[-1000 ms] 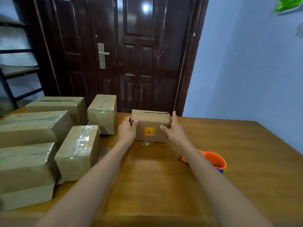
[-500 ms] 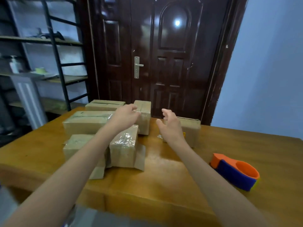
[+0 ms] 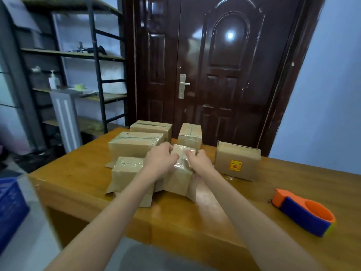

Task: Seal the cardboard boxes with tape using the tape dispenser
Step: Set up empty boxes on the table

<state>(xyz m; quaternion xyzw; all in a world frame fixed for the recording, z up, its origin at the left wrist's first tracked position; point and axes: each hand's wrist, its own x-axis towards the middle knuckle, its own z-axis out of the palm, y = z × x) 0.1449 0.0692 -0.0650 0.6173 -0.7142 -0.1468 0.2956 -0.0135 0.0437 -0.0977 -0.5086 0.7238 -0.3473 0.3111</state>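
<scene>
Head camera, looking down over my outstretched arms: both my hands grip the tape-wrapped cardboard box (image 3: pixel 180 171) at the middle of the wooden worktop (image 3: pixel 234 218). My left hand (image 3: pixel 160 160) curls its fingers over the box's top left edge, and my right hand (image 3: pixel 199 162) clutches the top right edge, thumbs toward the glossy tape seam between them. Touching that box on its left is a second taped box (image 3: pixel 126 171) with loose flaps splayed at its base. Behind that one lies a long box (image 3: pixel 134 144), with another long box (image 3: pixel 151 127) behind it again. Just behind the held box stands an upright taped box (image 3: pixel 190 136). To the right of the held box, apart from it, sits a box with an orange sticker (image 3: pixel 237 161), its top flap edge raised. The orange and blue tape dispenser (image 3: pixel 303 213) lies well to the right of the held box, near the worktop's near edge, untouched. Beyond the worktop are a dark wooden door (image 3: pixel 220 75) and a metal shelving rack (image 3: pixel 78 65).
</scene>
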